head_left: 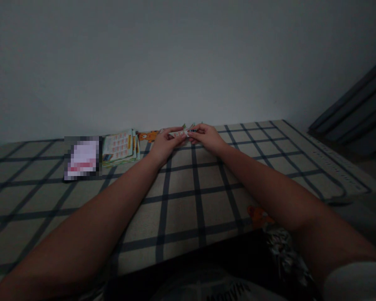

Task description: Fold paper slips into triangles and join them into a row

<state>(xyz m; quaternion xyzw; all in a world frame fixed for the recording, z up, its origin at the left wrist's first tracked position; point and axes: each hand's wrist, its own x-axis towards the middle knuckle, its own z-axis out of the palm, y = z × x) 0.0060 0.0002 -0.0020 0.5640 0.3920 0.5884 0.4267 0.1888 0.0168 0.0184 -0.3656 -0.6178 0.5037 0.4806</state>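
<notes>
Both arms reach out over the checked cloth toward the wall. Between my hands is a small piece of printed paper (178,134), white and green with dark and reddish print, apparently folded. My left hand (164,145) is closed on its left part, thumb in front and fingers behind. The fingertips of my right hand (207,136) pinch its right end. My fingers hide part of the paper, and the dim light blurs its folds. Left of my left hand lies a stack of similar printed sheets (119,145).
A pixelated device-like object with a bright face (84,156) lies left of the stack. The checked cloth (181,213) covers the surface up to the grey wall (188,62). A dark curtain-like drape (357,104) hangs at the right.
</notes>
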